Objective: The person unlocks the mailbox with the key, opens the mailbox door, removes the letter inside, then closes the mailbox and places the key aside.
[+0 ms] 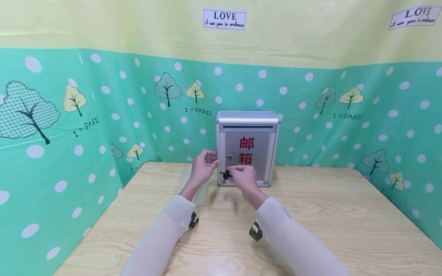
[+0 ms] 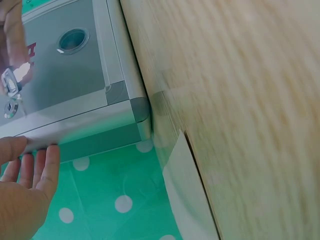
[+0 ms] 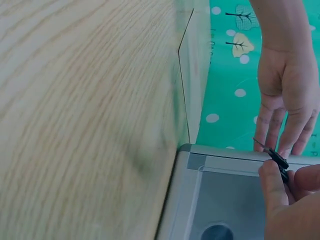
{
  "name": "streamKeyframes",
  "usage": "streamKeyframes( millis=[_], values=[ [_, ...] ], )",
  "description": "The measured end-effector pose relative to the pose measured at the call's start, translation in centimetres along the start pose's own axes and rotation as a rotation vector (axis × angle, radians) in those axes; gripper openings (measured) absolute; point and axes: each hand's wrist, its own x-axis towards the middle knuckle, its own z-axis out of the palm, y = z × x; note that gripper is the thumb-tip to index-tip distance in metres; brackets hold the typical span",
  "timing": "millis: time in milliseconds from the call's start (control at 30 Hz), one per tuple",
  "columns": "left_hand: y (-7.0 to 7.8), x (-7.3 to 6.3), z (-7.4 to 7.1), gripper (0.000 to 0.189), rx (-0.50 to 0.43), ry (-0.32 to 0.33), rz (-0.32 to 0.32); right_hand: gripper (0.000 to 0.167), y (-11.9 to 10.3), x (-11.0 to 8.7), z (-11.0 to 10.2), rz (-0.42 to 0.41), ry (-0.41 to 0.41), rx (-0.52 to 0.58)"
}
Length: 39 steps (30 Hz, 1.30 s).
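Note:
A silver-grey mailbox [image 1: 257, 147] with red characters and a top slot stands upright at the table's back. Its round keyhole lock [image 1: 229, 157] sits near the door's left edge. My right hand [image 1: 246, 179] pinches a key [image 3: 277, 161] with a black head; its thin blade points left, away from the fingertips, in front of the box's lower left. My left hand [image 1: 203, 168] is at the box's left side; in the left wrist view its fingers [image 2: 46, 170] lie against the side edge, fairly straight. A shiny metal piece [image 2: 10, 82] hangs near the lock there.
A flat pale sheet [image 1: 200, 196] lies on the wooden table [image 1: 310, 222] under my left forearm, left of the mailbox. Behind stands a green and yellow curtain [image 1: 297, 92] with trees and dots. Black wrist cameras [image 1: 256, 231] hang below both sleeves.

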Motion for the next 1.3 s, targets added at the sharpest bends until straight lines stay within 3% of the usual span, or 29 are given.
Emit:
streamKeyframes(
  millis=[333,633,967,1300],
  values=[
    [0.0,0.0,0.0,0.029,0.01,-0.002,0.002,0.031,1.2,1.0,-0.7,0.153,-0.064,0.121],
    [0.1,-0.3,0.0,0.029,0.006,-0.006,-0.02,0.034,2.5,1.4,-0.9,0.244,-0.087,0.133],
    [0.1,-0.2,0.0,0.029,-0.001,-0.004,-0.015,0.035,3.7,2.0,-1.0,0.33,-0.12,0.125],
    [0.0,-0.2,0.0,0.029,0.008,-0.001,0.012,0.036,4.0,2.0,-0.4,0.349,-0.14,0.136]
  ],
)
